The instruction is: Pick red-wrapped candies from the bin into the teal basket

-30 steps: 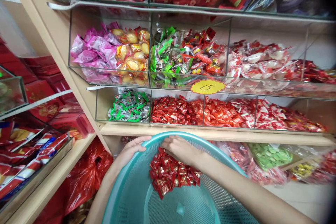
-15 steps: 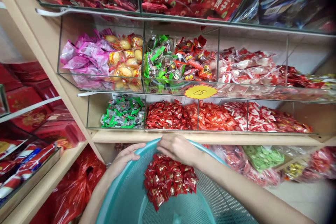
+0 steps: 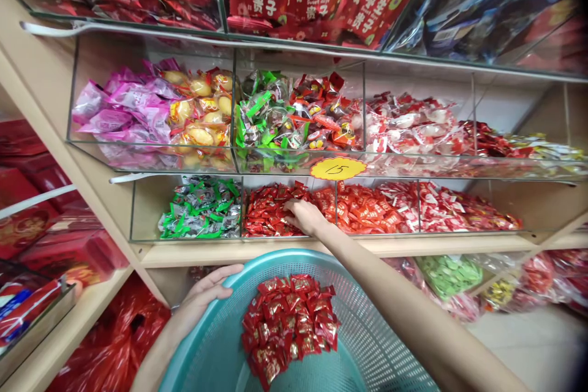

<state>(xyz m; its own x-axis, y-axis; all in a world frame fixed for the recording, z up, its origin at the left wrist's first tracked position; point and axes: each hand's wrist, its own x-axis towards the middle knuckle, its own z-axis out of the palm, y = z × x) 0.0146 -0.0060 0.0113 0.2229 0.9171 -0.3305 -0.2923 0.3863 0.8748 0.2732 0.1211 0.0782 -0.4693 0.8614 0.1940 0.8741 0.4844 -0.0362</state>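
Right hand (image 3: pixel 303 215): moved from basket to shelf compartment.
Half a second ago it lay on the red candies (image 3: pixel 291 321) piled in the teal basket (image 3: pixel 271 256). Now its fingers curl down into the compartment's red sweets (image 3: pixel 266 217) above that pile, and whether they grasp any cannot be told. Left hand (image 3: pixel 202 294), below and beside it, clasps the basket rim.

Our left hand (image 3: pixel 204 292) is low and near the body, palm down, its fingers together and stretched forward to the right. Our right arm reaches far forward and is almost straight. The right hand (image 3: pixel 304 215) is palm down with its fingers bent downward, and the fingertips are hidden.
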